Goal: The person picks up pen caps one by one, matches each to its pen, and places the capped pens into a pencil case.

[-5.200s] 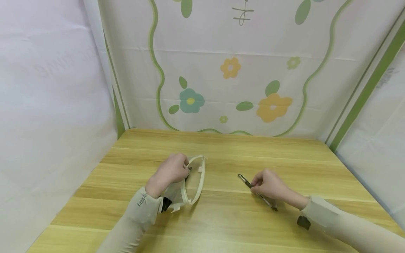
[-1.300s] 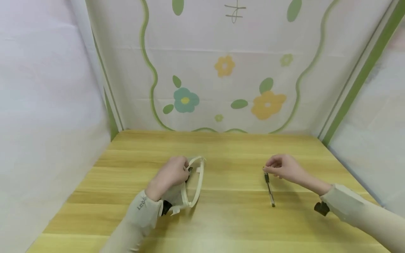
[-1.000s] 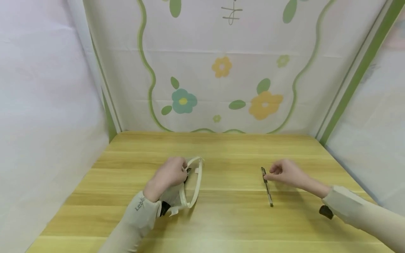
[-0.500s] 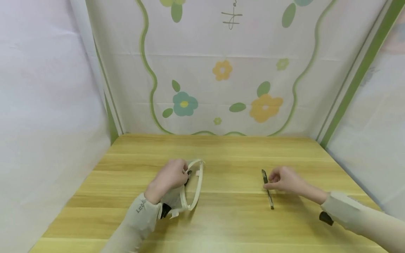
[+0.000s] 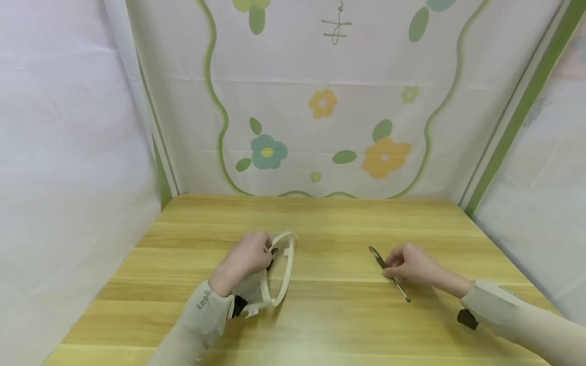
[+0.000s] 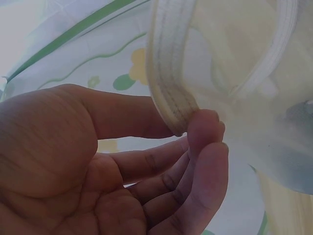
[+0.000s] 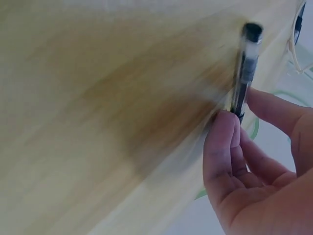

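In the head view, my left hand point(image 5: 242, 260) pinches the rim of a pale, see-through zip pouch point(image 5: 289, 272). The pouch's mouth gapes toward the right, and a dark slim item point(image 5: 272, 258) shows inside it. The left wrist view shows the thumb and fingertips on the pouch's cream zip edging point(image 6: 172, 93). On the right, my right hand point(image 5: 414, 267) holds a clear-barrelled pen point(image 5: 401, 290) with black parts, thumb and fingers pinching it near its middle. The pen slants, its far end pointing up and left. In the right wrist view, its black end point(image 7: 252, 32) sticks up past the fingertips.
Both hands are over a wood-grain table point(image 5: 329, 325). A white cloth with printed flowers point(image 5: 386, 157) hangs behind it, and white cloth sides stand at left and right. Small black devices point(image 5: 467, 319) sit at the cuffs.
My right hand has shifted from the pen's upper end down to its middle, and the pen has turned from near upright to a leftward slant. My left hand and the pouch stay put.
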Tool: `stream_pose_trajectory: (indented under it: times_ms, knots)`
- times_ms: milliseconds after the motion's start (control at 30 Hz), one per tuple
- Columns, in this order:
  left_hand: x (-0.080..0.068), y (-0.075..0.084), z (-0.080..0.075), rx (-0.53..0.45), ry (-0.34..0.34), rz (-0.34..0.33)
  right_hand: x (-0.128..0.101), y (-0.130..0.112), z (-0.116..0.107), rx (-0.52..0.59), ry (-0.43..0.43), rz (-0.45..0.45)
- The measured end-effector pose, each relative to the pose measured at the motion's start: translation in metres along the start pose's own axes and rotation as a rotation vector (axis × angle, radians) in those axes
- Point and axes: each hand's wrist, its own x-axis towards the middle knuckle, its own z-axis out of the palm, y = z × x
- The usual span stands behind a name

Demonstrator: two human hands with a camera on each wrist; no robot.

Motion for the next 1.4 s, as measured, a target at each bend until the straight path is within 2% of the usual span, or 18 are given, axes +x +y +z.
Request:
stream_pose_trajectory:
  times_ms: [200,667,767,933,1000,1200,1400]
  knots:
    - [-0.0006,-0.0028,0.0016,0.011,0.0,0.006,0.0016,0.0052,-0.0017,0.13,-0.051,0.017]
    - [-0.0002,-0.005,0.0037,0.006,0.006,-0.003,0.0032,0.0037,-0.0049,0.157,-0.07,0.024]
    - [0.0003,-0.004,0.0036,-0.002,0.009,0.012,0.0039,0.0039,-0.0052,0.128,-0.052,0.002]
    - [0.0009,-0.0028,0.0035,-0.001,0.016,0.038,0.003,0.0056,-0.0056,-0.004,-0.014,-0.062]
    - [0.0009,-0.0026,0.0038,0.002,0.012,0.034,0.002,0.0061,-0.0051,-0.011,-0.018,-0.066]
    - [0.0008,-0.002,0.0048,0.004,0.005,0.025,0.0012,0.0078,-0.0024,0.11,-0.045,0.006]
    - [0.0013,-0.002,0.0041,0.006,0.009,0.022,0.0021,0.0064,-0.0026,0.167,-0.064,0.023]
